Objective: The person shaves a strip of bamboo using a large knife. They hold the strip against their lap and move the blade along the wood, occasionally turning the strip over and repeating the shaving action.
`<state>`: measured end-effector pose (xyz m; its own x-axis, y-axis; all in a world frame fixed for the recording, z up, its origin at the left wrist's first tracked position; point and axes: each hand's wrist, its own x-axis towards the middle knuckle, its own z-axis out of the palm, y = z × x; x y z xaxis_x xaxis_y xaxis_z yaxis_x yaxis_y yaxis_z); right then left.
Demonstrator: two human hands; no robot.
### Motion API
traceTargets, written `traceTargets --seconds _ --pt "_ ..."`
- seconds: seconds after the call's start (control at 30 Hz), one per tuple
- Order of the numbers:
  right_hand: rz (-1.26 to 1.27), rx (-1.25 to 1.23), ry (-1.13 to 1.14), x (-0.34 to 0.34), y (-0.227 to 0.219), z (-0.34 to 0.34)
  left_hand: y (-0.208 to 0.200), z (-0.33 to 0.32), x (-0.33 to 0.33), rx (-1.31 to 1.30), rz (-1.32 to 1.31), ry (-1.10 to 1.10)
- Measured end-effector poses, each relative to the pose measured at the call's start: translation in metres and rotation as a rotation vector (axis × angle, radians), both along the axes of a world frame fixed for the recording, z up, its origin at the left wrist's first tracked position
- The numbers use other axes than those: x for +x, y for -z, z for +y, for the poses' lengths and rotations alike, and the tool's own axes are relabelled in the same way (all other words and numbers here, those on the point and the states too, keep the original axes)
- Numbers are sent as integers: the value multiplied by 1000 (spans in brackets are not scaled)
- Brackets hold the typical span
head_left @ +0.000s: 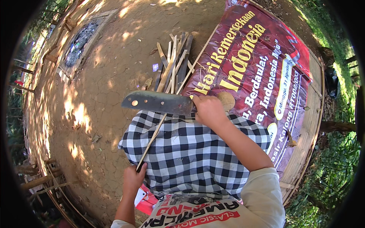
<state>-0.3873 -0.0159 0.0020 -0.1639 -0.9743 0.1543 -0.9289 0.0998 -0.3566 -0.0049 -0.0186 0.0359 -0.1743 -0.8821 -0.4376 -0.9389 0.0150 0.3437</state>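
My right hand [208, 110] is closed round the handle of a large dark chopping knife [157, 103], whose broad blade has several round holes and points left. Down at the lower left, my left hand [134, 178] grips one end of a thin bamboo strip [153, 140]. The strip slants up to the knife's lower edge, where the blade hides its far end; whether they touch I cannot tell. A black-and-white checked cloth [190, 152] covers my lap beneath both. Just beyond my right hand shows a round tan piece [227, 101]; I cannot tell whether it belongs to the handle.
Several split bamboo strips [173, 62] lie in a pile on the dry, cracked ground ahead. A dark red printed banner [243, 60] covers much of a bamboo platform [310, 125] to my right. At the far left is a framed ash pit [80, 43]. A small purple packet [155, 67] lies beside the pile.
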Motion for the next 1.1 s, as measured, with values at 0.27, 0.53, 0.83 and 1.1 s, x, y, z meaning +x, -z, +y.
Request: traceTargets --seconds 0.27,0.53,0.83,1.1 --pt "121 -95 70 -36 0 -8 -2 1 -2 -44 -29 42" --pt "129 -62 214 -50 8 -17 -6 2 1 -23 -46 56" --pt "-5 68 328 -28 -7 -11 4 0 3 -47 -18 24" --pt "199 -41 147 -60 -12 -4 4 1 8 -35 7 52"
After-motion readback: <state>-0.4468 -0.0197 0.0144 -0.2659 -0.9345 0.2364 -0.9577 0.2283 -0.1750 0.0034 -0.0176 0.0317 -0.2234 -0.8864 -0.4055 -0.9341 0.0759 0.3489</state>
